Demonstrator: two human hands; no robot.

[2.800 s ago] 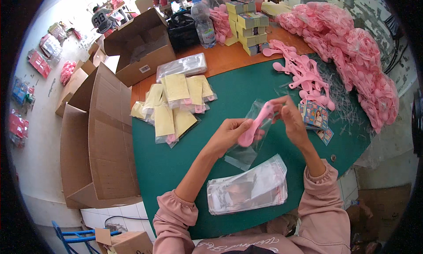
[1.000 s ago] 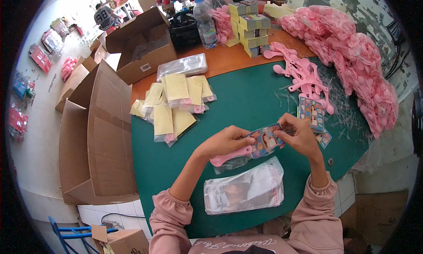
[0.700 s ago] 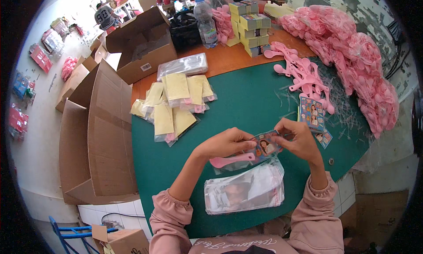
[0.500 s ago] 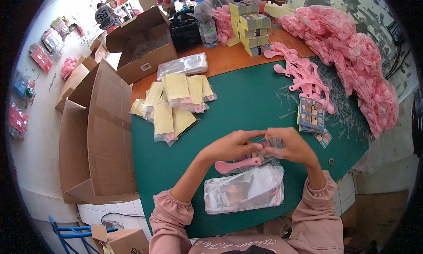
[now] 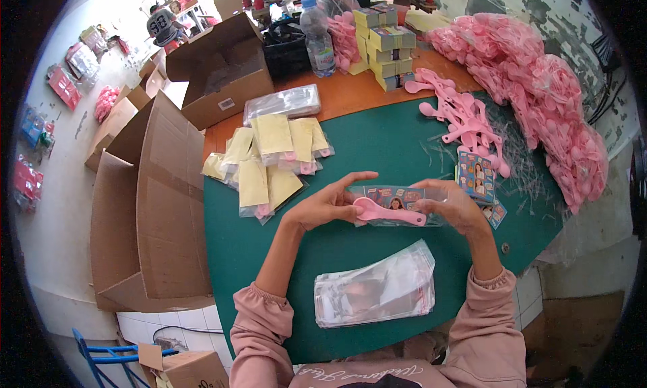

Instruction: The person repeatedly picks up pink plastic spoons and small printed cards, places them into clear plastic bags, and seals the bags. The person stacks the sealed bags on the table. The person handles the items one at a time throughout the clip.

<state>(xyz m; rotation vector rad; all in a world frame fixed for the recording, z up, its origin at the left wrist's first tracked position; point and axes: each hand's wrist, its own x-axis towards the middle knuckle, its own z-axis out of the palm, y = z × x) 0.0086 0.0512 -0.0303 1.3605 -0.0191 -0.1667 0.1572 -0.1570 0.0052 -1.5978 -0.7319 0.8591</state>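
Between my two hands a clear plastic bag (image 5: 435, 219) is stretched sideways above the green table mat. A printed card (image 5: 404, 197) shows through it. Across the card's front lies a pink plastic spoon (image 5: 391, 214), bowl toward the left; whether it is inside the bag I cannot tell. My left hand (image 5: 320, 205) pinches the left end, thumb by the spoon's bowl, index finger raised. My right hand (image 5: 457, 205) grips the right end near the handle tip. Below them a stack of clear bags (image 5: 374, 290) rests on the mat.
Filled bags with yellow backs (image 5: 273, 135) lie at the left beside a bundle of clear bags (image 5: 283, 103). Loose pink spoons (image 5: 468, 122) and printed cards (image 5: 476, 176) are at the right. Card stacks (image 5: 384, 48), a water bottle (image 5: 317, 41) and cardboard boxes (image 5: 168, 206) stand around.
My hands were close together over the bag; they have moved apart and now hold it stretched out. The card and spoon have turned into plain view, lifted away from the bag stack.
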